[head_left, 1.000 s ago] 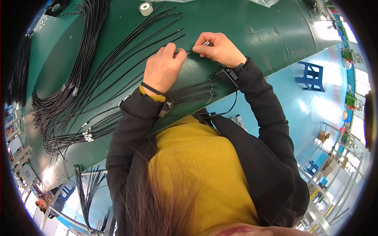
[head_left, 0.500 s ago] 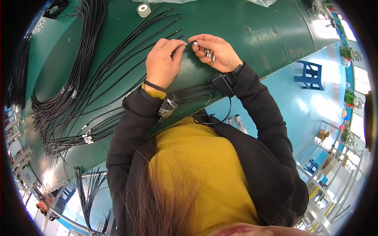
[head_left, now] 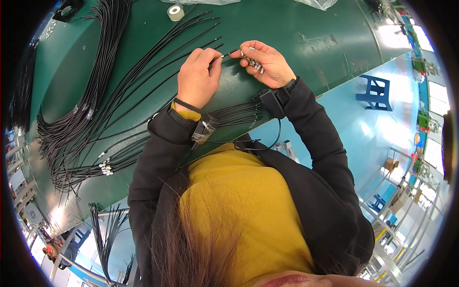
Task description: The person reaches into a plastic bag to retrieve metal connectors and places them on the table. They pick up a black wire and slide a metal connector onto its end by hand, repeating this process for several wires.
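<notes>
Black cable (head_left: 230, 53) spans the small gap between my hands, above the green table (head_left: 306, 57), a pale bit showing on it by my left fingers. My left hand (head_left: 198, 79) pinches it between thumb and forefinger, knuckles up; my right hand (head_left: 264, 64) has its thumb and forefinger closed at the other side of that short stretch, while the curled fingers below cradle several small silvery metal pieces (head_left: 255, 64). Left of my hands, loose black cables (head_left: 165, 40) fan out across the tabletop, their tips near my left knuckles. Below my wrists, a row of shorter black cables (head_left: 236, 113) lies near the table edge. Further left sits a thick cable bundle (head_left: 106, 48), curving down toward white connectors (head_left: 106, 167) clustered by my left sleeve. Past the fanned tips stands a white tape roll (head_left: 175, 13), near clear plastic (head_left: 318, 4) at the far side. Off to the right, a blue stool (head_left: 375, 93) stands on the light-blue floor (head_left: 344, 110).
</notes>
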`<state>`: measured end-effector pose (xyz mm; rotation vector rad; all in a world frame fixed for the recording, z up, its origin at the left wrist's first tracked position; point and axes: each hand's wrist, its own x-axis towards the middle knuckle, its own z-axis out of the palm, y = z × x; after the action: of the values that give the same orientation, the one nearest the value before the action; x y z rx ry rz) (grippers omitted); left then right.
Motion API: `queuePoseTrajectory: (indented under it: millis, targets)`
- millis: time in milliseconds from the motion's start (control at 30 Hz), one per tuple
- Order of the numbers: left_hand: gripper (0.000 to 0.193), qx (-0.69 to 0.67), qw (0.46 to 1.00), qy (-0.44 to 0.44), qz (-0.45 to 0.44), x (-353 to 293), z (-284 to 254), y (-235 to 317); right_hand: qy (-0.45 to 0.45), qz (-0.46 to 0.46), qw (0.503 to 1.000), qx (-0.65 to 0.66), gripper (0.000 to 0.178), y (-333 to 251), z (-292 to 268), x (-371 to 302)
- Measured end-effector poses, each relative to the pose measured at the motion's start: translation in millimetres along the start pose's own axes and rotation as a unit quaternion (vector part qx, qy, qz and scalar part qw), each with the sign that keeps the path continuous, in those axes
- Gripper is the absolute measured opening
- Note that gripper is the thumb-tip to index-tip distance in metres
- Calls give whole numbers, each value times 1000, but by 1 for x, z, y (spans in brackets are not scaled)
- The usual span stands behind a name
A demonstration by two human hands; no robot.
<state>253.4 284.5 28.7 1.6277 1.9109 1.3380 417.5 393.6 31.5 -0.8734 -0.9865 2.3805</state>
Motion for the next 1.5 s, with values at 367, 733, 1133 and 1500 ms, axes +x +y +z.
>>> queuePoseTrajectory:
  millis: [367,733,1133,1500]
  targets:
    - [9,17,1000,-5,15,0,1,-1,-6,-8,994,110,9,10,-6,7]
    - [10,62,997,-1,46,-1,1,1,83,-49,995,18,12,9,8,1]
    - [10,74,995,1,62,-3,1,0,85,-56,994,-47,15,6,10,-3]
    - [9,75,991,-15,114,-5,7,0,54,13,990,-127,19,10,12,-6]
